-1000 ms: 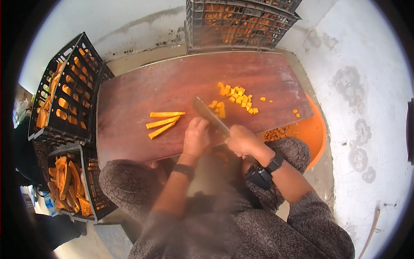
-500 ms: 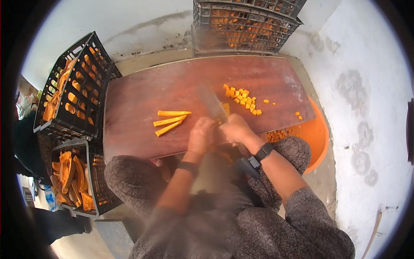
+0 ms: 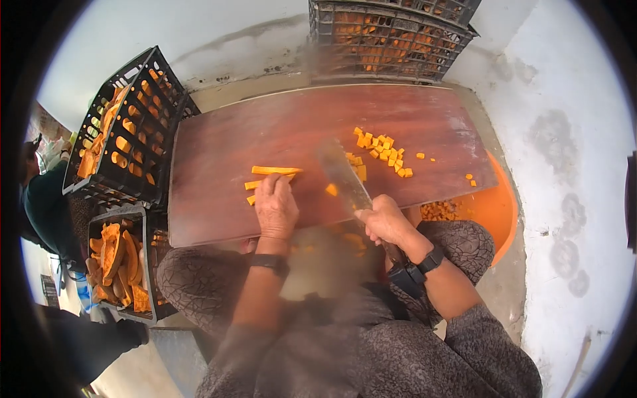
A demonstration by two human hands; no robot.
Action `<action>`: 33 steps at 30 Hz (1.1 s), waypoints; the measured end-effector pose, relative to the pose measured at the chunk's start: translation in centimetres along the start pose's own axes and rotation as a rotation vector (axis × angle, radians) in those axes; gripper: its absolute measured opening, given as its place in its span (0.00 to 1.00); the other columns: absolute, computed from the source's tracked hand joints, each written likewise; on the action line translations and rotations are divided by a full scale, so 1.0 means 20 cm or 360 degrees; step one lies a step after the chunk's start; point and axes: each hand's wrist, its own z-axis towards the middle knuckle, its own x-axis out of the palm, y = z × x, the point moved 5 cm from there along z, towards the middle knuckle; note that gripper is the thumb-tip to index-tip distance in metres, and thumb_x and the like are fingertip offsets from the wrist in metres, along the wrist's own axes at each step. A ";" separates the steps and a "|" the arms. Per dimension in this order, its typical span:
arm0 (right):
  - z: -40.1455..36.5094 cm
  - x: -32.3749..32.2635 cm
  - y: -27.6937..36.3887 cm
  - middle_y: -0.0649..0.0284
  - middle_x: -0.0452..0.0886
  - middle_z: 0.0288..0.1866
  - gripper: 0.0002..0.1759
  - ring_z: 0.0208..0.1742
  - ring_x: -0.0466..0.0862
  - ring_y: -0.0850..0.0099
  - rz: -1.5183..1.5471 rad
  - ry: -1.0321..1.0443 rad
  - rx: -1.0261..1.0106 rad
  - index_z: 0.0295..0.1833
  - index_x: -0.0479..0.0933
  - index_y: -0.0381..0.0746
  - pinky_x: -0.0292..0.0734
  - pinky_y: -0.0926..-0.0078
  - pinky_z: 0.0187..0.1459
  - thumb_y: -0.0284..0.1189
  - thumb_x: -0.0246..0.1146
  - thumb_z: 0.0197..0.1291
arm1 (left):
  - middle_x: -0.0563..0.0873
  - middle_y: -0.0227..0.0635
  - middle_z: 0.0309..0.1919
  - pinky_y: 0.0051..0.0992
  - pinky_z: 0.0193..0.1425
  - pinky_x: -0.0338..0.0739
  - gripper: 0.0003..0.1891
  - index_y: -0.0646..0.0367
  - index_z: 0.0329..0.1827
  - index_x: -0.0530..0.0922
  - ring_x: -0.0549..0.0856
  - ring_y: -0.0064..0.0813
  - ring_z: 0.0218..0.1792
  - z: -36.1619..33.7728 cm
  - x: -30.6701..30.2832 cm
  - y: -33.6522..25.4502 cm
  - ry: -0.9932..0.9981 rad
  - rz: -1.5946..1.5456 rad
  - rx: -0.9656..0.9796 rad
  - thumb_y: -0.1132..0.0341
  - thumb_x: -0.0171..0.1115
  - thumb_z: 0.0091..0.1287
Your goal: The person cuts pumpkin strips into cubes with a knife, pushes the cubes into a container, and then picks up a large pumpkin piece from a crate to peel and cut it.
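Reddish-brown wood forms the long rectangular worktop (image 3: 232, 139), which is laid flat in front of the person and carries the cut pieces. Three black plastic lattice crates loaded with orange pieces are set around it: the far crate (image 3: 391, 40) at the far edge, the tilted crate (image 3: 126, 132) at the left end, and the low crate (image 3: 123, 259) nearer the person on the left. An orange round plastic basin (image 3: 497, 212) is seen below the right near corner of the worktop.

The left hand (image 3: 275, 207) is laid palm down, fingers pressed together, on the long orange vegetable strips (image 3: 275, 170) at centre-left of the worktop. The right hand (image 3: 385, 222) is closed around the handle of the broad steel knife (image 3: 342, 174). The blurred blade is angled away from the person, between the strips and the heap of small orange cubes (image 3: 381, 147). Whether its edge touches the worktop cannot be told.
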 end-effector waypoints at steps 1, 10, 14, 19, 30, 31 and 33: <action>-0.01 0.00 0.01 0.57 0.75 0.15 0.18 0.13 0.77 0.68 0.0003 0.0011 -0.0008 0.24 0.72 0.31 0.70 0.67 0.17 0.30 0.60 0.66 | 0.81 0.40 0.47 0.40 0.55 0.73 0.12 0.59 0.45 0.80 0.80 0.44 0.50 -0.01 0.00 0.05 0.0022 0.0123 -0.0025 0.75 0.64 0.57; -0.06 0.01 0.03 0.57 0.77 0.16 0.18 0.14 0.78 0.67 -0.0014 0.0032 -0.0083 0.25 0.75 0.32 0.73 0.66 0.19 0.32 0.61 0.67 | 0.82 0.39 0.46 0.42 0.59 0.69 0.11 0.58 0.44 0.79 0.79 0.43 0.51 -0.10 -0.04 0.21 0.0312 0.0524 -0.0321 0.72 0.66 0.58; -0.01 0.05 -0.03 0.60 0.76 0.18 0.17 0.15 0.77 0.73 -0.0137 0.0111 -0.0053 0.29 0.74 0.28 0.74 0.72 0.16 0.32 0.61 0.65 | 0.82 0.40 0.44 0.41 0.58 0.70 0.11 0.56 0.43 0.80 0.79 0.44 0.51 -0.11 -0.03 0.22 0.0363 0.0316 -0.0391 0.73 0.68 0.56; 0.00 -0.01 -0.04 0.60 0.76 0.18 0.16 0.15 0.78 0.72 -0.0167 -0.0017 0.0004 0.30 0.75 0.29 0.75 0.72 0.17 0.32 0.61 0.65 | 0.81 0.41 0.42 0.42 0.55 0.73 0.12 0.56 0.42 0.80 0.79 0.46 0.48 -0.12 0.04 0.18 0.0337 -0.0026 -0.0153 0.73 0.69 0.55; 0.05 -0.06 -0.09 0.44 0.83 0.28 0.18 0.33 0.85 0.48 -0.0372 -0.0395 -0.0285 0.34 0.81 0.30 0.78 0.54 0.38 0.37 0.62 0.64 | 0.80 0.40 0.38 0.40 0.51 0.76 0.12 0.57 0.42 0.81 0.79 0.45 0.44 -0.11 0.23 -0.14 0.0467 -0.0347 0.0135 0.72 0.70 0.53; 0.04 -0.06 -0.08 0.44 0.83 0.28 0.18 0.33 0.85 0.48 -0.0376 -0.0397 -0.0282 0.34 0.81 0.30 0.78 0.54 0.38 0.37 0.62 0.64 | 0.81 0.40 0.39 0.40 0.52 0.76 0.12 0.57 0.43 0.81 0.80 0.45 0.44 -0.11 0.24 -0.15 0.0499 -0.0374 0.0148 0.73 0.69 0.55; -0.01 -0.07 -0.05 0.40 0.83 0.35 0.19 0.42 0.83 0.43 -0.0578 -0.0398 -0.0212 0.36 0.82 0.30 0.76 0.51 0.47 0.39 0.62 0.63 | 0.81 0.40 0.39 0.39 0.52 0.76 0.12 0.58 0.43 0.81 0.80 0.45 0.44 -0.10 0.24 -0.18 0.0488 -0.0385 0.0149 0.73 0.69 0.55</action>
